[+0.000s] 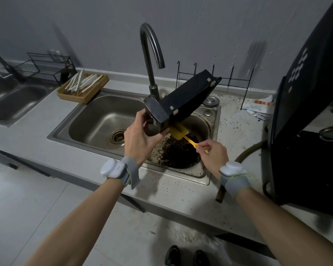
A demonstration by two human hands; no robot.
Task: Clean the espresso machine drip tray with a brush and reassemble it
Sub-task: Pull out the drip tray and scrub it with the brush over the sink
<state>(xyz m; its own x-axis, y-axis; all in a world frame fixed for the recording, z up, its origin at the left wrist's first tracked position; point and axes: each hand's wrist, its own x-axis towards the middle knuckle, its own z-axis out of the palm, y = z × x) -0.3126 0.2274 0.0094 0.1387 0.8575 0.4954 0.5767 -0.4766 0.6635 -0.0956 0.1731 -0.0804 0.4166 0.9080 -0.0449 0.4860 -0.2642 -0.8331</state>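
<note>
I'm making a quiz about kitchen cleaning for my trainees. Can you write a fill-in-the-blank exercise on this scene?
1. The left hand holds the black drip tray tilted above the ____.
2. The right hand holds a brush whose colour is ____.
3. Dark coffee grounds lie in the ____ basin of the sink, the smaller of its two basins.
4. No water runs from the ____ behind the tray.

Missing words: sink; yellow; right; faucet

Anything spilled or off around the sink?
Yes. Dark grounds coat the right sink basin and speckle the counter beside it. The left hand holds the drip tray tilted above that basin; the right hand works a yellow brush under it.
</note>
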